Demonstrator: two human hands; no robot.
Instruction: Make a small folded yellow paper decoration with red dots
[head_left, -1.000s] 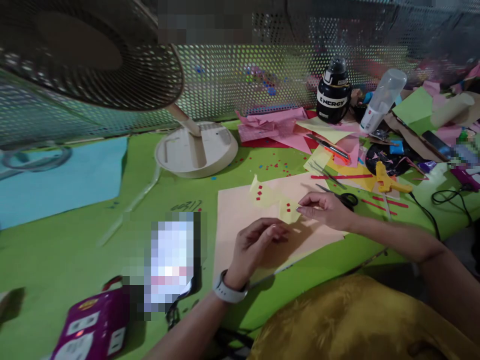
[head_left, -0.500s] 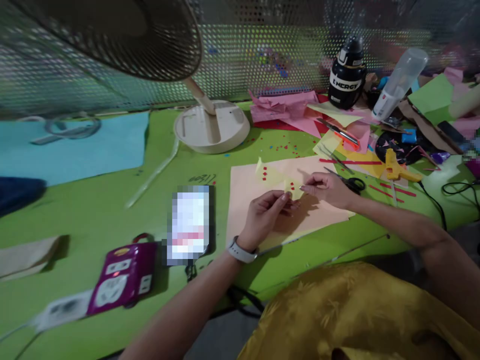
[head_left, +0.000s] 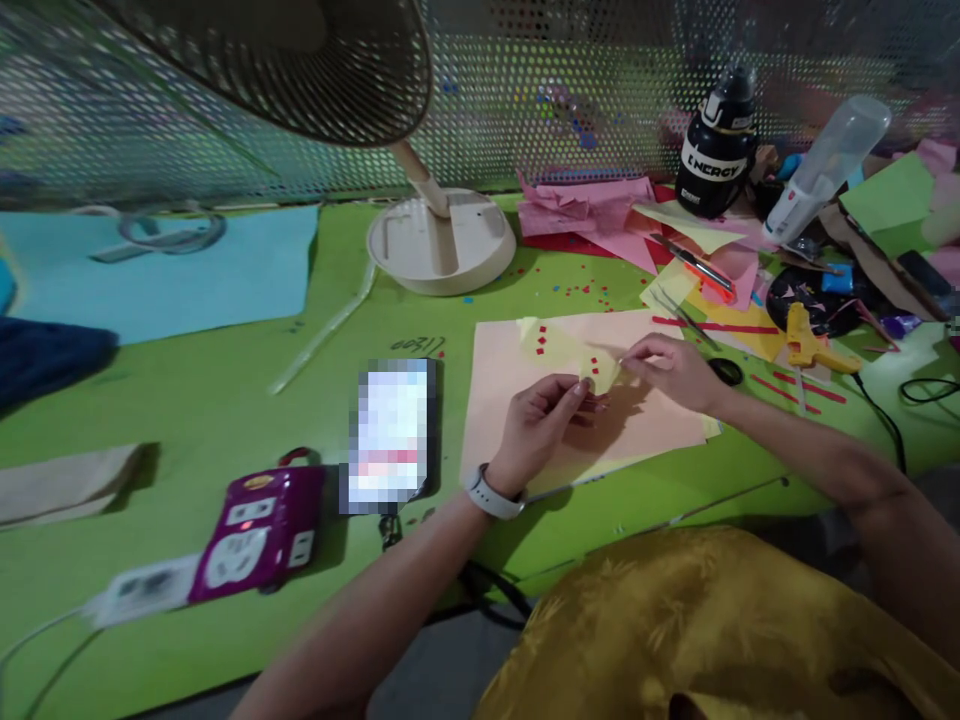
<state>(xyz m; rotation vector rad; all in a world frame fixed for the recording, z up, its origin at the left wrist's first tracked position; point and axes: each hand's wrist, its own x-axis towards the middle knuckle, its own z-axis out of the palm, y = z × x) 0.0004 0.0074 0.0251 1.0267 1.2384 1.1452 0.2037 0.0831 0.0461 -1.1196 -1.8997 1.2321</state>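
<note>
My left hand, with a white band at the wrist, pinches the lower edge of a thin yellow paper piece between thumb and fingers. Small red squares sit on that paper in two groups. At its right edge is my right hand, thumb and forefinger pressed together; whether they grip the paper or a tiny bit is too small to tell. Beneath both hands lies a peach paper sheet on the green table. Black-handled scissors lie partly hidden behind my right hand.
A yellow glue gun, red strips and a box cutter lie to the right. Behind stand a fan base and black bottle. Leftward are a phone and purple power box.
My right fingertips have shifted slightly right and away from the red squares. My left hand keeps its pinch on the yellow paper. The whole view has swung a little left.
</note>
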